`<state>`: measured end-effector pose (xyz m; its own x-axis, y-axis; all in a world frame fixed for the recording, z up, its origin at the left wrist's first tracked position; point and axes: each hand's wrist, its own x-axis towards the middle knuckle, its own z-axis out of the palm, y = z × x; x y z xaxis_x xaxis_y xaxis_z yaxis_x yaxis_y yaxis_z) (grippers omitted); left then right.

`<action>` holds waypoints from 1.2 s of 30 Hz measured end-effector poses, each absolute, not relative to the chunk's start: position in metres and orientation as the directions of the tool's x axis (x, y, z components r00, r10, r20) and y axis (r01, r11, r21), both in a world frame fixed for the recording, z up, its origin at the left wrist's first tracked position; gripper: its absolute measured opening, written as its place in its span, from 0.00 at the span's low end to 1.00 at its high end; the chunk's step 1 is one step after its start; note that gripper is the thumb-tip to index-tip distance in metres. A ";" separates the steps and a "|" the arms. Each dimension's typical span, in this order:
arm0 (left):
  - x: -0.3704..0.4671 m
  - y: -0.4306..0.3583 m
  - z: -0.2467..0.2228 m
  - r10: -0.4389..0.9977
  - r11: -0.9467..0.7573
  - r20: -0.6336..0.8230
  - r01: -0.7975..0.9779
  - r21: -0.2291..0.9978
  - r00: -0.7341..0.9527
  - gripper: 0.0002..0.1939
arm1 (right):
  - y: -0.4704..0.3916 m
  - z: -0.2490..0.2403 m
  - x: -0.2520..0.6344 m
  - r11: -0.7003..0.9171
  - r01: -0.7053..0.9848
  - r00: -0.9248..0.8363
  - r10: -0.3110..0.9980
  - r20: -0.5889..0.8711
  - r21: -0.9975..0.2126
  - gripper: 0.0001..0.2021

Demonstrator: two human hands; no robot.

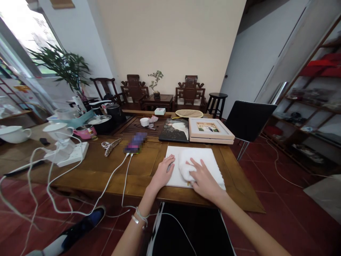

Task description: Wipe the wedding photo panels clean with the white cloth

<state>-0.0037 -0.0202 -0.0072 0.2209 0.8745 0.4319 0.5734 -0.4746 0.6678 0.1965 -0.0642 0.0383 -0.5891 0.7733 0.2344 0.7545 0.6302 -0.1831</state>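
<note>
On the tabletop in front of me lies a flat white sheet or board. A fluffy white cloth is bunched up on it, and its right part spreads towards the sheet's right edge. My right hand is on the cloth, some fingers spread and others bent into it; its palm is hidden. My left hand rests on the sheet's left edge, fingers stretched forward and a little bent. A small greyish spot shows beside its fingers, too small to name.
Behind the sheet are a light-framed picture, a dark picture panel and a woven fan. Left of my hands lie a phone with white cables, a hair claw and a power strip. A black chair stands right.
</note>
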 end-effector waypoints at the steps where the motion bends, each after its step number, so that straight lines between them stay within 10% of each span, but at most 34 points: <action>1: -0.004 -0.020 -0.007 0.875 -0.474 0.430 0.575 0.667 0.223 0.16 | -0.078 0.039 0.196 0.641 0.743 -0.602 0.766 0.225 -0.194 0.14; 21: -0.003 -0.022 -0.003 0.882 -0.461 0.418 0.573 0.678 0.215 0.17 | -0.013 0.047 0.191 0.519 0.828 -0.475 0.851 0.225 -0.213 0.15; 31: -0.006 -0.032 0.008 0.834 -0.534 0.530 0.471 0.703 0.153 0.23 | -0.089 0.054 0.178 0.804 0.528 -0.799 0.579 0.161 -0.274 0.13; 36: -0.005 -0.029 0.003 0.864 -0.495 0.462 0.498 0.712 0.199 0.22 | -0.091 0.066 0.201 0.727 0.624 -0.729 0.674 0.120 -0.288 0.11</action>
